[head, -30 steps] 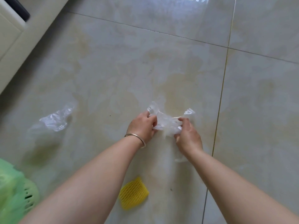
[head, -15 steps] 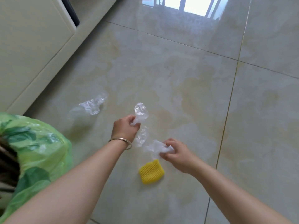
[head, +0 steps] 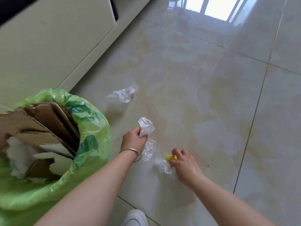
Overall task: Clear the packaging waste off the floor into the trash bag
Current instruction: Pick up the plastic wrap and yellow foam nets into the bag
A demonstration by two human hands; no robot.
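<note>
My left hand [head: 134,140] grips a crumpled clear plastic wrap [head: 146,127], whose loose tail hangs down past my wrist. My right hand [head: 183,165] curls round a yellow foam net [head: 170,157] and also holds a second bit of clear plastic [head: 162,168], low over the floor. Another clear plastic bag [head: 123,95] lies loose on the tiles further away. The green trash bag [head: 91,128] stands open at the left, stuffed with torn cardboard [head: 40,126].
A cream cabinet front [head: 57,38] runs along the left behind the trash bag. Glossy beige floor tiles [head: 211,95] spread ahead and right. The toe of my white shoe [head: 135,217] shows at the bottom edge.
The hands pulled apart, each keeping a piece of plastic. My right hand dropped onto the yellow net and closed on it. The view swung left, bringing the trash bag in.
</note>
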